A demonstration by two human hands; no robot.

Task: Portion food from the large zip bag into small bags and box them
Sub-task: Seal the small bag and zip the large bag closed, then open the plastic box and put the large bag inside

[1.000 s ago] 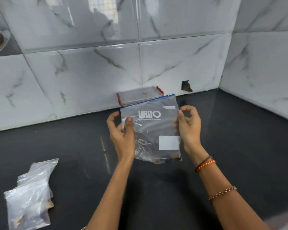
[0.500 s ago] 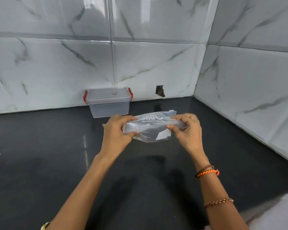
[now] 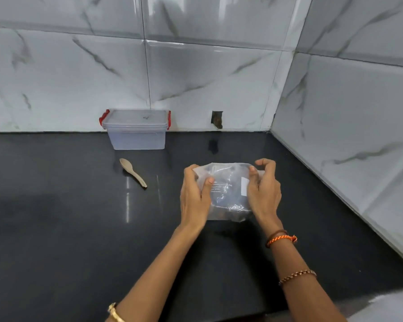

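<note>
Over the bench (image 3: 56, 228), left hand (image 3: 194, 196) and right hand (image 3: 264, 191) pinched the zip bag (image 3: 228, 191) top, likely opening it; next needs spoon (image 3: 132, 172).

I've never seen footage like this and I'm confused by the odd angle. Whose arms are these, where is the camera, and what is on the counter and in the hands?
The camera sits on a person's head, looking forward and down, so you see their own arms reaching out. There is no machine here. The left hand and right hand grip a clear zip bag from either side, with something dark inside near its bottom. On the black countertop lie a pale spoon and, against the marble-tiled wall, a clear plastic box with its lid on and red clips.
</note>
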